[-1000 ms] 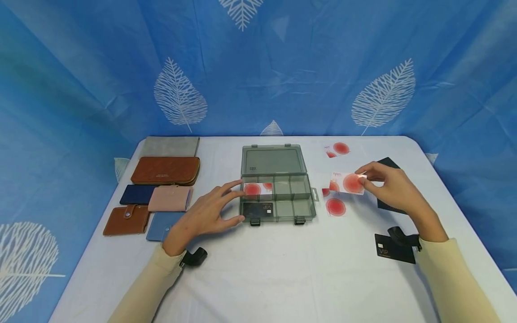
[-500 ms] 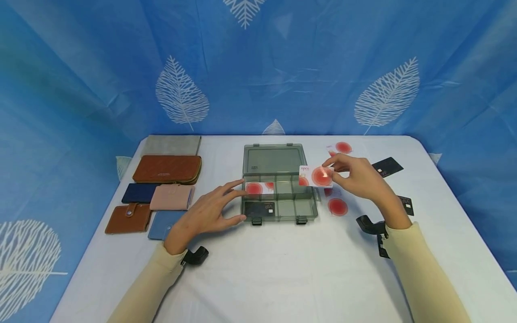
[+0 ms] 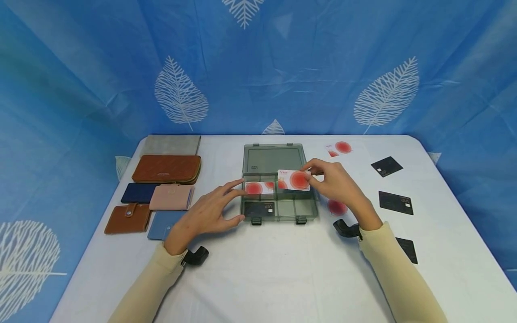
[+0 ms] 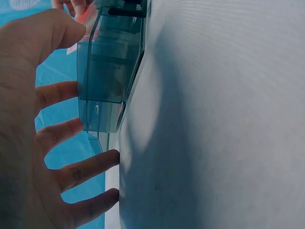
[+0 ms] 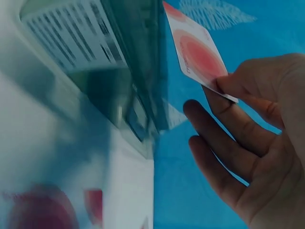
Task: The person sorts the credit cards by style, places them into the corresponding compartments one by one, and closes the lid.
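Fingers of the right hand [image 3: 335, 181] pinch a white card with red circles [image 3: 294, 180] above the open grey box [image 3: 278, 197], mid-frame. The left hand [image 3: 208, 213], fingers spread, touches the box's left side.

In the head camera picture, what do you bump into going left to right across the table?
Brown snap wallet → pink wallet → left hand → grey see-through plastic box → right hand pinching a white card with red circle → black card.

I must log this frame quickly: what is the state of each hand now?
Left hand: open, holds nothing, fingers spread beside the organizer box.
Right hand: pinches a red-and-white card above the box.
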A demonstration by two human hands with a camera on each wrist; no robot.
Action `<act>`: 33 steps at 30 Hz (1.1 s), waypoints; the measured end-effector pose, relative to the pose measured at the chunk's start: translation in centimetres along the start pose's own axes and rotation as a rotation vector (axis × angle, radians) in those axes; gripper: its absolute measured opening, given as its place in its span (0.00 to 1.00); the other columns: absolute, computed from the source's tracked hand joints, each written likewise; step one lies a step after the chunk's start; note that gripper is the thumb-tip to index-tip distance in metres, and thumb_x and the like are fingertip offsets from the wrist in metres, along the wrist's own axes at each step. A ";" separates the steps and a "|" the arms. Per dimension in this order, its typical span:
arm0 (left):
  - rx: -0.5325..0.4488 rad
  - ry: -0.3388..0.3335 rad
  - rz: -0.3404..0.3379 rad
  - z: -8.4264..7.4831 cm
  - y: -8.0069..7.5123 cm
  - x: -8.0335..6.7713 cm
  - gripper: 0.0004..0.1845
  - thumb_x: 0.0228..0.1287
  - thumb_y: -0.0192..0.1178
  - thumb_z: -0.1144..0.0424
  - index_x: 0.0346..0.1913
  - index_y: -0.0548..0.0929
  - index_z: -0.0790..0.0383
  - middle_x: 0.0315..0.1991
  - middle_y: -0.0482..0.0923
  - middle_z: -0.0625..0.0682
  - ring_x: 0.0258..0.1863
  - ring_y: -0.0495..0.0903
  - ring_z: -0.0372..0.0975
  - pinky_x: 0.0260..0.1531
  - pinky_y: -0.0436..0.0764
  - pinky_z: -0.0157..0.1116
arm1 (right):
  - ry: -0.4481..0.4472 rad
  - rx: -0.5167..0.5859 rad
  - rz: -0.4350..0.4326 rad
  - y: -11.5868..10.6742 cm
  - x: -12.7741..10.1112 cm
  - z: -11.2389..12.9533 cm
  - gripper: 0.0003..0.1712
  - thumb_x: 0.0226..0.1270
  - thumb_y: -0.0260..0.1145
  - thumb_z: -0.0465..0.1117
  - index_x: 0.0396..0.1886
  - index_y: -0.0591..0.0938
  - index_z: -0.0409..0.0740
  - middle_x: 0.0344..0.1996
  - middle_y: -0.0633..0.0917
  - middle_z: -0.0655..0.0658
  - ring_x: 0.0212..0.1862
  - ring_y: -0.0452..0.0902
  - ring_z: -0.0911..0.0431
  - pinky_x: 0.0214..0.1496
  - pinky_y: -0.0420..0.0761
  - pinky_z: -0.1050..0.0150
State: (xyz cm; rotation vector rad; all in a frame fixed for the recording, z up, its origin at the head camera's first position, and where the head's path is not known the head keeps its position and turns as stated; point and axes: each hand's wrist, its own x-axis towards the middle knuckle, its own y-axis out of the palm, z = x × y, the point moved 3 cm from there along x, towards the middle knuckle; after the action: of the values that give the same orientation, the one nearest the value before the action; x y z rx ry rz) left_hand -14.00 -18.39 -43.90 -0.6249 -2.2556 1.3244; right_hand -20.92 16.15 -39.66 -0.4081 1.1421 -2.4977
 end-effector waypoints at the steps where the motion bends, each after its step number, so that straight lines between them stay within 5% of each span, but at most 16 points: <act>1: 0.003 0.004 -0.007 0.0 0.0 0.0 0.33 0.70 0.69 0.45 0.74 0.78 0.52 0.83 0.63 0.55 0.70 0.77 0.53 0.49 0.85 0.54 | 0.003 -0.001 -0.002 0.3 0.0 0.1 0.13 0.76 0.68 0.34 0.56 0.88 0.46 0.45 0.92 0.40 0.59 0.87 0.36 0.53 0.83 0.43; 8: 0.004 0.023 -0.030 -0.1 0.0 0.1 0.34 0.69 0.71 0.46 0.74 0.79 0.53 0.83 0.64 0.56 0.68 0.79 0.54 0.50 0.85 0.55 | -0.031 -0.001 -0.036 2.4 0.2 1.1 0.12 0.78 0.69 0.38 0.57 0.88 0.47 0.47 0.93 0.41 0.47 0.89 0.40 0.35 0.74 0.55; 18: -0.004 0.014 -0.009 0.0 -0.2 -0.1 0.35 0.70 0.71 0.44 0.75 0.78 0.52 0.84 0.62 0.55 0.71 0.77 0.55 0.53 0.85 0.56 | -0.107 0.036 -0.129 4.3 0.6 2.1 0.13 0.77 0.71 0.37 0.57 0.88 0.44 0.45 0.93 0.42 0.54 0.90 0.41 0.52 0.86 0.42; 26: 0.007 0.011 0.001 0.2 -0.1 -0.3 0.36 0.70 0.71 0.42 0.76 0.77 0.50 0.84 0.62 0.53 0.71 0.77 0.54 0.51 0.86 0.55 | -0.145 0.012 -0.085 6.2 0.7 2.4 0.11 0.78 0.71 0.36 0.56 0.88 0.45 0.43 0.93 0.43 0.49 0.91 0.42 0.32 0.72 0.58; 33: 0.003 -0.010 0.016 0.3 0.1 -0.2 0.36 0.70 0.70 0.40 0.77 0.77 0.48 0.84 0.61 0.52 0.74 0.75 0.54 0.53 0.85 0.57 | -0.130 -0.020 -0.051 6.9 0.6 2.5 0.11 0.78 0.70 0.37 0.56 0.89 0.45 0.48 0.93 0.45 0.44 0.89 0.49 0.38 0.81 0.54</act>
State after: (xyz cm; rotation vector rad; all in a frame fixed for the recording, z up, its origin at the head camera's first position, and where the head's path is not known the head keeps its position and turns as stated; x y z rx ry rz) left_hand -14.02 -18.62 -44.12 -0.6383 -2.2606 1.3418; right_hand -19.05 9.98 -43.30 -0.6021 1.1191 -2.4641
